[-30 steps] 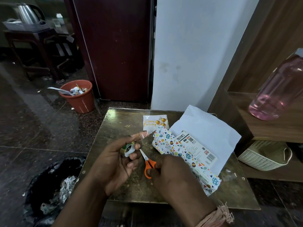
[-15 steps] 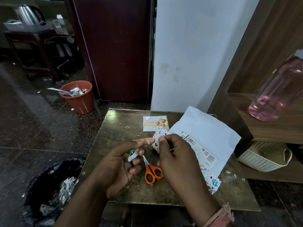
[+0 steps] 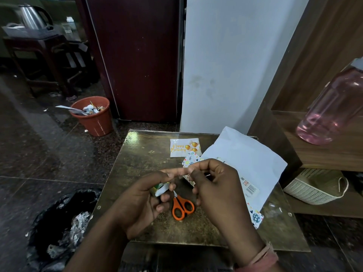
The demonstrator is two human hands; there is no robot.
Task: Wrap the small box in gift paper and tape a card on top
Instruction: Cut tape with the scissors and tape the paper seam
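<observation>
We hold both hands together above the middle of the low table, and the coming move turns on one short stretch: the box, half swaddled in gift paper, lies just beyond and to the right of our right hand, its long axis running from the far centre of the table down towards the near right corner. The right hand is the nearer one, its fingertips pinched at the tip of the left forefinger, most likely on a strip of clear tape too thin for us to make out. Our left hand curls round the tape roll, of which only a white and green sliver peeps out. The scissors lie on the table between and beneath the hands, handles towards us. The card rests flat near the far edge, touching the paper's corner. Most of the box sits behind our right hand, so we cannot tell how the seam stands; the white flap rises over its far side.
</observation>
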